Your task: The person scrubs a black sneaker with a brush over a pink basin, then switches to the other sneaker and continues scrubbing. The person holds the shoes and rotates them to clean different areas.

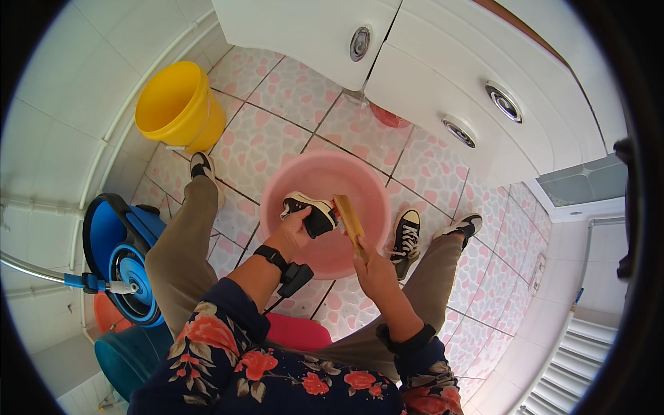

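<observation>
Over a pink plastic basin (332,267), my left hand (296,228) grips a black canvas sneaker (319,224) with a cream rubber sole, tilted on its side. My right hand (371,264) is closed around the handle end of a wooden scrub brush (348,213). Its reddish bristles face the sneaker's sole and seem to meet it; the exact contact is partly hidden by the wood. A matching black sneaker (406,236) with white laces stands on the tiles just right of the basin. Below the sneaker, the basin's bottom looks pale and wet.
A yellow bucket (179,106) stands by the left wall. Near my left leg are a blue mop bucket (124,223) with a mop handle (52,275) across it and a teal tub (127,358). White cabinets (430,124) border the far side. A white radiator (576,358) is at lower right.
</observation>
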`<control>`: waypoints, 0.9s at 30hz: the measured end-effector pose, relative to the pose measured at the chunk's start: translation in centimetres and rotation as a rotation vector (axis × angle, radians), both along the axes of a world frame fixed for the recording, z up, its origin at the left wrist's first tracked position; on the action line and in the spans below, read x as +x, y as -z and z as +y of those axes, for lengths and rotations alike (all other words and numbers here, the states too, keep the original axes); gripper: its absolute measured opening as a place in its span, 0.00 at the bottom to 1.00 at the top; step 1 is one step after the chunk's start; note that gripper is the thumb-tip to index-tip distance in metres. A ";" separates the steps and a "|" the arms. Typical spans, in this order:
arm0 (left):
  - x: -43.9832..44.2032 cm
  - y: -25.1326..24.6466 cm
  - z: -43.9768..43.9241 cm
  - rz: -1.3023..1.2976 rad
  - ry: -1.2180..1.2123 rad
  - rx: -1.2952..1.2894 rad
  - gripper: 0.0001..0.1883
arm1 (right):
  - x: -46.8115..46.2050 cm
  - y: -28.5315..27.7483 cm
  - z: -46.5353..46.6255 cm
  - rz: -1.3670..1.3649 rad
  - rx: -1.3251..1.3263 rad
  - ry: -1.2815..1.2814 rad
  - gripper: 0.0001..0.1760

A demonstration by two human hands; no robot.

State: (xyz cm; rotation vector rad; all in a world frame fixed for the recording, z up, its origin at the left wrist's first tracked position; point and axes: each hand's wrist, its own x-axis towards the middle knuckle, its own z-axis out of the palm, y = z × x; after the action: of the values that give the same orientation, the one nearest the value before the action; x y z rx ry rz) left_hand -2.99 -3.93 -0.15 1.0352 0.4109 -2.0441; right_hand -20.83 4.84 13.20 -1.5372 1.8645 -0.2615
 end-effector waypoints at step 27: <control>0.5 0.6 2.4 -0.001 -0.025 -0.362 0.11 | 6.3 5.5 -7.7 0.002 -0.068 -0.156 0.20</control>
State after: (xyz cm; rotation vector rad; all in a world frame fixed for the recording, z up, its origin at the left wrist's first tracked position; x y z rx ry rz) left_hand -2.51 -1.49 -0.76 0.8042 0.0467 -2.0003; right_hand -14.49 -2.83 7.74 -1.7200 1.7418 -0.2532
